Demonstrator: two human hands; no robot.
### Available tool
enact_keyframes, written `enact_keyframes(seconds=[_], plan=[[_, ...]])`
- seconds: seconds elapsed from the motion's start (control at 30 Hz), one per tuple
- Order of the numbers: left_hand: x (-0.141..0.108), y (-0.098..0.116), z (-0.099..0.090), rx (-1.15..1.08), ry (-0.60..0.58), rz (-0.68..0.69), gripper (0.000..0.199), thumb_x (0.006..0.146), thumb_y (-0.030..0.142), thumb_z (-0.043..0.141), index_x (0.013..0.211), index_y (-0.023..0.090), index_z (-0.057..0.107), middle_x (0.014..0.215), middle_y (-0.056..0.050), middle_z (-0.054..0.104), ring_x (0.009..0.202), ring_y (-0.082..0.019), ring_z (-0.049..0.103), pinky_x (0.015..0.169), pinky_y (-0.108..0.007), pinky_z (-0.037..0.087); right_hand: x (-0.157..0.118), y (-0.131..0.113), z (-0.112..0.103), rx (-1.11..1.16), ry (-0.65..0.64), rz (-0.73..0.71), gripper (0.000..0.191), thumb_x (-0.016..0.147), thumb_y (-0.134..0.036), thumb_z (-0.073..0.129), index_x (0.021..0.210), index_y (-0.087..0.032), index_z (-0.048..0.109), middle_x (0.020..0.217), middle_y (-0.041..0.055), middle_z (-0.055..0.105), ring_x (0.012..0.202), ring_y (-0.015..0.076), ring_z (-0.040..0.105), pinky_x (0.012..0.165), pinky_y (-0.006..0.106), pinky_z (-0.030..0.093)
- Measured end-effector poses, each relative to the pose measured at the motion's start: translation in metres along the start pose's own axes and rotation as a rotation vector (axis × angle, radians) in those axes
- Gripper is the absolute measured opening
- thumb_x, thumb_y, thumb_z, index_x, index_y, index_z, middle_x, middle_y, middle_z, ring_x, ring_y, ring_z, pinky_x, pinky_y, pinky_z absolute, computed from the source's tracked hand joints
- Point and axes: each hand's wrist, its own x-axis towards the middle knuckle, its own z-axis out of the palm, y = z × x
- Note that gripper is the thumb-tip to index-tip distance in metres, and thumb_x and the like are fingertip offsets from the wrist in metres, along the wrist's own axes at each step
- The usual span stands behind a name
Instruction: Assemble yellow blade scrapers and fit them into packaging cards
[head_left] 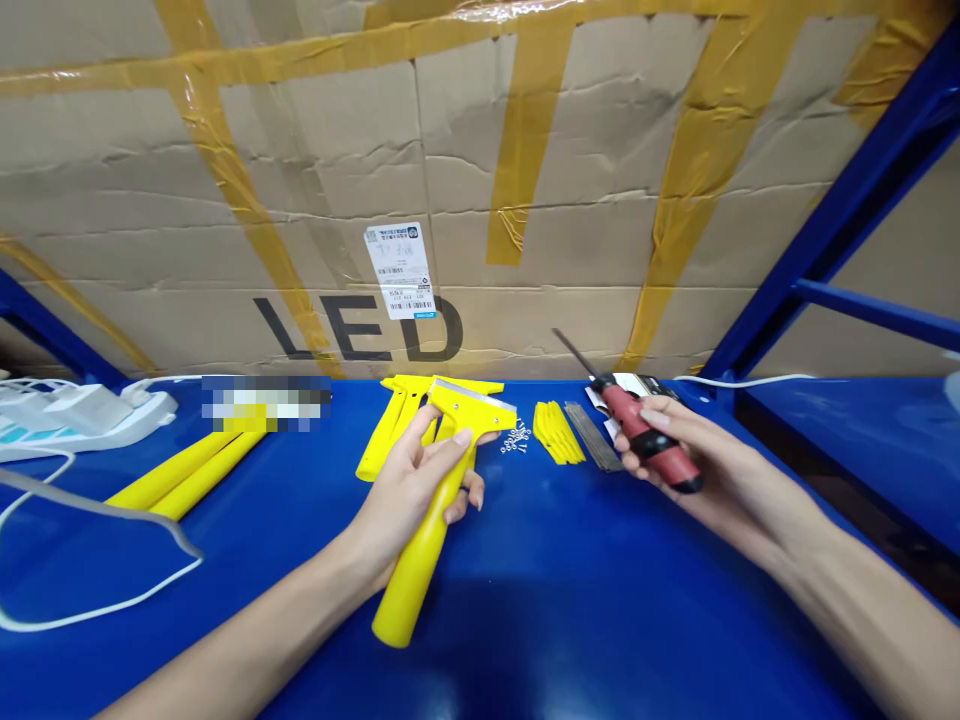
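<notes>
My left hand (420,470) is closed round a yellow scraper (425,545), whose wide head with a metal blade points up and away from me. In my right hand (690,450) is a red and black screwdriver (651,435), its shaft pointing up to the left. Behind the held scraper lie more yellow scraper handles (386,430). Small screws (515,438) are scattered just right of the scraper head. Beside them sit a pile of yellow strips (556,433) and a stack of thin metal blades (592,437).
Two long yellow handles (191,475) lie at the left on the blue table (540,620). A white power strip (112,420) and loose cables are at the far left. A large taped cardboard box (465,150) stands behind, with a blue metal frame (832,230) at the right.
</notes>
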Motion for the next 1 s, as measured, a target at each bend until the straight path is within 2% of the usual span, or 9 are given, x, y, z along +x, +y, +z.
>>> enact_keyframes(seconds=[0.1,0.23,0.33,0.43,0.53,0.7,0.83,1.0], plan=[[0.001,0.001,-0.003,-0.021,0.021,-0.009,0.045,0.088,0.031,0.074,0.126,0.02,0.053,0.097,-0.009,0.071,0.053,-0.006,0.058,0.041,-0.012,0.038,-0.005,0.006,0.005,-0.318,0.003,-0.159,0.042,0.082,-0.04,0.076,0.112,-0.028,0.049,0.085,0.0022,0.069,0.054,0.0178,0.065,0.047,0.029,0.051],[0.004,0.002,-0.004,-0.019,0.064,-0.025,0.044,0.086,0.031,0.075,0.122,0.017,0.055,0.077,-0.005,0.068,0.051,-0.007,0.056,0.042,-0.012,0.039,-0.008,0.018,0.019,-0.643,-0.049,-0.289,0.046,0.084,-0.038,0.072,0.125,-0.028,0.051,0.09,0.0029,0.067,0.065,0.0191,0.068,0.051,0.028,0.052],[0.004,0.005,-0.004,0.008,0.102,-0.006,0.044,0.085,0.032,0.076,0.121,0.016,0.056,0.072,-0.003,0.067,0.048,-0.006,0.053,0.041,-0.013,0.038,-0.009,0.022,0.036,-0.752,-0.07,-0.275,0.046,0.086,-0.035,0.065,0.13,-0.028,0.05,0.092,0.0032,0.068,0.068,0.0198,0.069,0.054,0.029,0.052],[0.005,0.009,-0.008,0.022,0.121,0.022,0.046,0.083,0.032,0.076,0.121,0.018,0.054,0.071,-0.001,0.066,0.046,-0.007,0.052,0.042,-0.015,0.039,-0.007,0.022,0.058,-0.887,-0.08,-0.238,0.034,0.087,-0.027,0.056,0.121,-0.025,0.055,0.094,0.0041,0.07,0.063,0.0186,0.068,0.058,0.032,0.051],[0.008,0.011,-0.016,0.011,0.128,0.051,0.047,0.082,0.033,0.077,0.121,0.021,0.054,0.082,-0.002,0.068,0.049,-0.008,0.056,0.042,-0.016,0.042,-0.004,0.025,0.082,-1.028,-0.128,-0.28,0.026,0.085,-0.023,0.054,0.112,-0.023,0.058,0.082,0.003,0.07,0.072,0.0222,0.067,0.067,0.035,0.049],[0.015,0.013,-0.029,-0.036,0.142,0.052,0.039,0.081,0.028,0.076,0.114,0.023,0.056,0.104,-0.005,0.069,0.054,-0.007,0.059,0.04,-0.015,0.042,0.0,0.031,0.115,-1.207,-0.161,-0.324,0.02,0.083,-0.018,0.052,0.102,-0.021,0.056,0.079,0.0044,0.065,0.071,0.022,0.062,0.064,0.033,0.041],[0.018,0.014,-0.033,-0.055,0.147,0.042,0.039,0.081,0.028,0.075,0.114,0.022,0.056,0.101,-0.005,0.069,0.053,-0.007,0.058,0.04,-0.016,0.042,0.0,0.031,0.127,-1.359,-0.165,-0.285,0.022,0.086,-0.019,0.052,0.108,-0.02,0.056,0.085,0.0082,0.064,0.073,0.024,0.062,0.065,0.033,0.038],[0.017,0.012,-0.032,-0.012,0.126,0.048,0.042,0.082,0.03,0.075,0.117,0.021,0.054,0.077,0.001,0.065,0.049,-0.009,0.057,0.04,-0.016,0.042,-0.001,0.028,0.127,-1.441,-0.189,-0.241,0.019,0.093,-0.028,0.054,0.11,-0.02,0.058,0.097,0.0133,0.066,0.08,0.028,0.066,0.066,0.034,0.038]])
